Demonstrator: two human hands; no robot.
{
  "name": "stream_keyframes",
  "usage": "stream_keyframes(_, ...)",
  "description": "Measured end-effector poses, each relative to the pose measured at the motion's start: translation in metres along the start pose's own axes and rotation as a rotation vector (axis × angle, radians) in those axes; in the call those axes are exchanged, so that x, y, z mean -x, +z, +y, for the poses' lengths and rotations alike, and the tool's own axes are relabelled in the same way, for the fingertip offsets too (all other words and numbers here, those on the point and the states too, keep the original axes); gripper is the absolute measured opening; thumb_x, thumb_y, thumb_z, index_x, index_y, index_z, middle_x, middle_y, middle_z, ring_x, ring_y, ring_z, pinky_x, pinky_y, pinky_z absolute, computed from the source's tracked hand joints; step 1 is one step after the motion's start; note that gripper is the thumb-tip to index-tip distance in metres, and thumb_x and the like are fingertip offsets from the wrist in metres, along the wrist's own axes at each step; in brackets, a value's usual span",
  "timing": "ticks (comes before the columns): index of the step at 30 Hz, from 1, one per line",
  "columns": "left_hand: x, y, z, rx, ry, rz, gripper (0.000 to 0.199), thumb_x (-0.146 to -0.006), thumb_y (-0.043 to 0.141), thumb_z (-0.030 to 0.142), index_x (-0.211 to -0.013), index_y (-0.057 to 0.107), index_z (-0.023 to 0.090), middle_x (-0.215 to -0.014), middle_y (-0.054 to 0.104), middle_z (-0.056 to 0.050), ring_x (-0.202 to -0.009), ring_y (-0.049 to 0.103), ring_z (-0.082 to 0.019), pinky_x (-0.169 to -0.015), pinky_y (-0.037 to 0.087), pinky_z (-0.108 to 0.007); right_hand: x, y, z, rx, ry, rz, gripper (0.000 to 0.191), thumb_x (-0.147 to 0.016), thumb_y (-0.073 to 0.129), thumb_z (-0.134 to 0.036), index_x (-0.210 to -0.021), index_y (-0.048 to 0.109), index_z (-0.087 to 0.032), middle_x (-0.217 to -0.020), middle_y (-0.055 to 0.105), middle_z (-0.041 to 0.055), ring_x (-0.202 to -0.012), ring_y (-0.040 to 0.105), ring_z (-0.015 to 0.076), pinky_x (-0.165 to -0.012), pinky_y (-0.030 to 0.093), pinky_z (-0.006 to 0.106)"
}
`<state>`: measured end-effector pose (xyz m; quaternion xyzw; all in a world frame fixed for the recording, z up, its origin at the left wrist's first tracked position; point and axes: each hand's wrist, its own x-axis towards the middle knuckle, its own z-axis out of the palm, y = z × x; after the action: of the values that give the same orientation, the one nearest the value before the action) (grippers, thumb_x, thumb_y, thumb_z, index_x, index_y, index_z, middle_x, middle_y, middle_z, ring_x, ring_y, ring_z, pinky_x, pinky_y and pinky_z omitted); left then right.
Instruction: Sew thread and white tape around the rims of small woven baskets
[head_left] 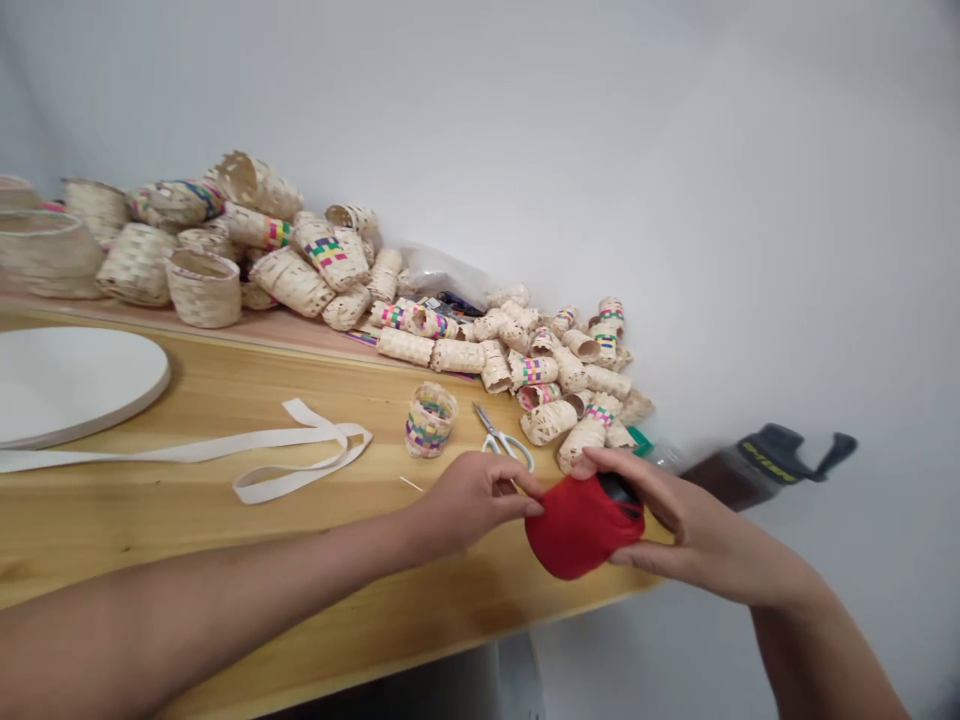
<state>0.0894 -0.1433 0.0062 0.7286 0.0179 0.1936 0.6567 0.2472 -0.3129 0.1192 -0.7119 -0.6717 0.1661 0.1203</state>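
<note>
Your left hand (472,503) is pinched up, thumb and fingertips (529,503) closed on the left edge of the red fabric bundle (577,530). Your right hand (697,530) wraps it from the other side, fingers over the top, thumb underneath. The bundle sits between both hands, held up just over the front edge of the desk (135,530), with a dark core (619,488) showing at its top. Can't tell what that core is.

Desk is light pine-coloured wood, long grain. Left end: a round white board (67,385), and a looped white strap (300,455) lying flat just in front of it. Near your left hand: a thin pale splint (411,484). Past your fingers: small scissors with white handles (499,437), open, beside a short woven cuff with coloured bands (431,420).

Along the back, on a pinkish ledge (300,340), a big heap of woven strip baskets and tubes (300,260), many with coloured bands, and a clear plastic bag (442,272) tucked in behind. Right of your right hand, a dark sports bottle with yellow lettering (772,465), blurred. Behind it all, a plain white wall (712,200) meets the desk.
</note>
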Motion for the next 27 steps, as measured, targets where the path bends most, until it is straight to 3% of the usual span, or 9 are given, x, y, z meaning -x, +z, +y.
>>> stream_keyframes(3, 0.007, -0.008, 0.006, -0.361, 0.183, 0.057, 0.010, -0.080, 0.058, 0.018, -0.071, 0.061, 0.015, -0.072, 0.060, -0.001, -0.069, 0.053, -0.012, -0.065, 0.038, -0.023, -0.010, 0.000, -0.002, 0.037, -0.020, 0.001, 0.071, -0.083, 0.065, -0.043, -0.145, 0.034, -0.029, -0.142, 0.047, 0.0073, -0.129, 0.046, 0.0294, -0.109, 0.038, 0.044)
stream_keyframes(6, 0.013, -0.018, 0.010, -0.453, 0.219, 0.078, 0.006, -0.078, 0.054, 0.013, -0.073, 0.056, 0.016, -0.073, 0.059, 0.000, -0.065, 0.050, -0.010, -0.059, 0.035, -0.021, -0.018, 0.001, -0.003, 0.061, -0.046, 0.004, 0.069, -0.083, 0.064, -0.042, -0.145, 0.035, -0.029, -0.143, 0.046, 0.0068, -0.129, 0.046, 0.0291, -0.110, 0.037, 0.043)
stream_keyframes(13, 0.034, -0.043, 0.001, -0.256, -0.074, 0.164, 0.003, -0.071, 0.050, 0.015, -0.069, 0.052, 0.016, -0.070, 0.059, 0.000, -0.057, 0.047, -0.008, -0.053, 0.036, -0.019, -0.043, 0.031, 0.004, 0.093, -0.097, -0.042, 0.064, -0.085, 0.058, -0.029, -0.145, 0.036, -0.029, -0.146, 0.043, 0.0045, -0.132, 0.043, 0.0270, -0.112, 0.033, 0.045)
stream_keyframes(19, 0.048, -0.043, -0.012, 0.107, -0.311, 0.113, 0.012, -0.065, 0.053, 0.025, -0.070, 0.047, 0.016, -0.075, 0.064, -0.002, -0.051, 0.056, -0.008, -0.042, 0.038, -0.017, -0.053, 0.064, 0.015, 0.017, -0.116, -0.041, 0.063, -0.084, 0.054, -0.020, -0.143, 0.038, -0.029, -0.145, 0.045, 0.0044, -0.134, 0.040, 0.0246, -0.113, 0.030, 0.046)
stream_keyframes(23, 0.055, -0.040, -0.011, 0.171, -0.403, 0.051, 0.015, -0.063, 0.054, 0.026, -0.071, 0.044, 0.018, -0.053, 0.055, 0.006, -0.036, 0.044, -0.005, -0.036, 0.032, -0.015, -0.040, 0.090, 0.034, -0.133, 0.055, 0.228, 0.084, -0.079, 0.067, -0.033, -0.149, 0.021, -0.029, -0.151, 0.033, 0.0101, -0.139, 0.030, 0.0285, -0.114, 0.024, 0.053)
stream_keyframes(27, 0.060, -0.040, -0.010, 0.111, -0.413, 0.068, 0.019, -0.066, 0.057, 0.032, -0.069, 0.045, 0.018, -0.045, 0.041, 0.010, -0.036, 0.031, -0.003, -0.036, 0.023, -0.015, -0.020, 0.135, 0.057, -0.523, 0.120, 0.636, 0.082, -0.082, 0.066, -0.040, -0.147, 0.017, -0.031, -0.134, 0.045, 0.0119, -0.129, 0.045, 0.0283, -0.107, 0.038, 0.052)
